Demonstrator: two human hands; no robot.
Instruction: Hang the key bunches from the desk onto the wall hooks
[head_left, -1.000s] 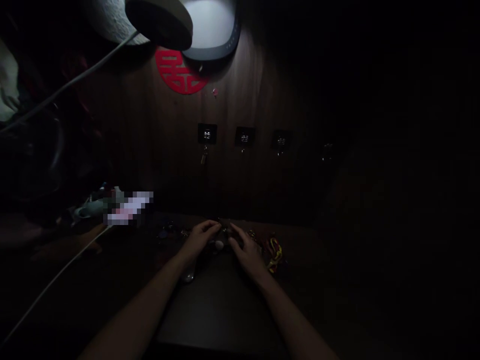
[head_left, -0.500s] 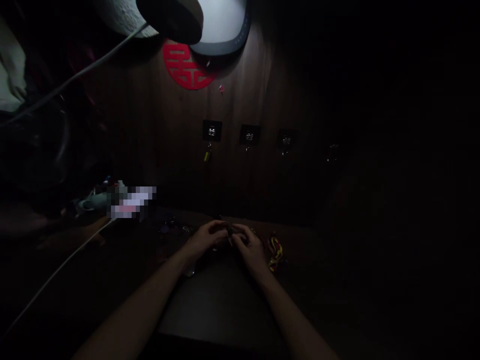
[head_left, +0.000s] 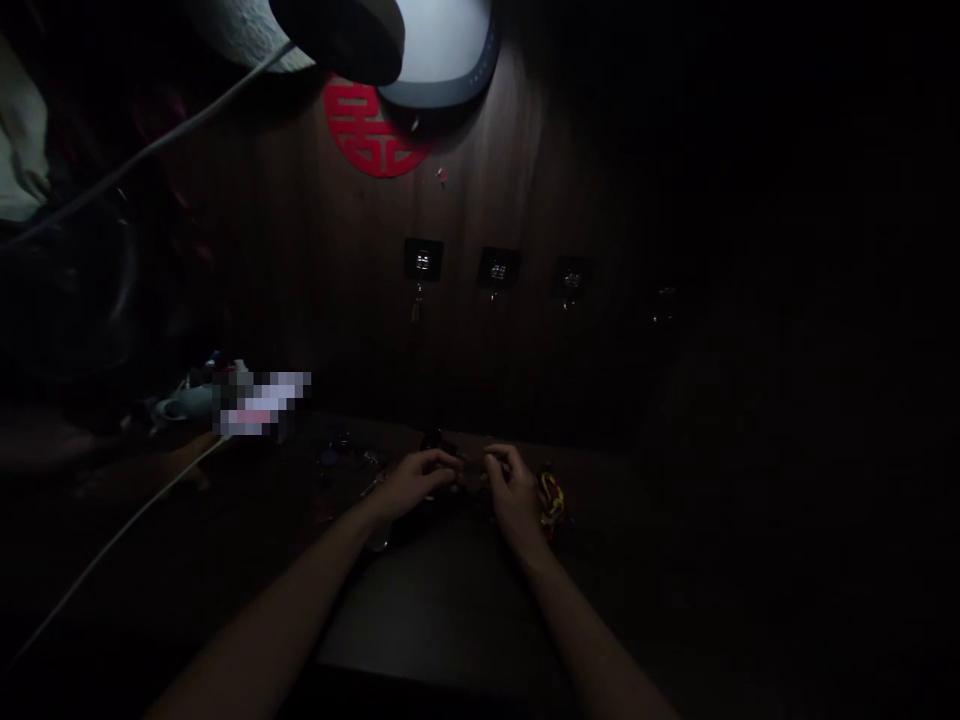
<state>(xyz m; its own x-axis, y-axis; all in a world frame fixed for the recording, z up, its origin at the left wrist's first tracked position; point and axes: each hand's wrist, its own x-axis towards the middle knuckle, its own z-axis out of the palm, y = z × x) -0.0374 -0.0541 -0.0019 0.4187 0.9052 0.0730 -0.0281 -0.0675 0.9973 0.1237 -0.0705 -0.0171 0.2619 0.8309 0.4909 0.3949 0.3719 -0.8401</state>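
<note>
Over the dim tabletop (head_left: 420,620), my left hand (head_left: 416,485) has its thumb and fingers drawn together. Whatever they pinch is too dark to make out. A short gap away, my right hand (head_left: 514,490) is curled, thumb against forefinger, and its grip is just as hard to read. A yellow and red cord bundle (head_left: 553,498) lies right beside my right hand. Around my left hand are small dark items whose kind I cannot tell. A shiny clear round thing (head_left: 380,540) sits under the left wrist.
A white cable (head_left: 127,530) runs to a lit, blurred-out screen (head_left: 266,405) on the left. Behind the table, wall hooks (head_left: 499,268) line a wooden panel, one with a small hanging item (head_left: 416,305). Above are a red paper cutout (head_left: 375,140) and a lamp (head_left: 442,60).
My hands have drawn apart, the right one shifting slightly to the right. The small item on the leftmost hook now looks narrower and less yellow.
</note>
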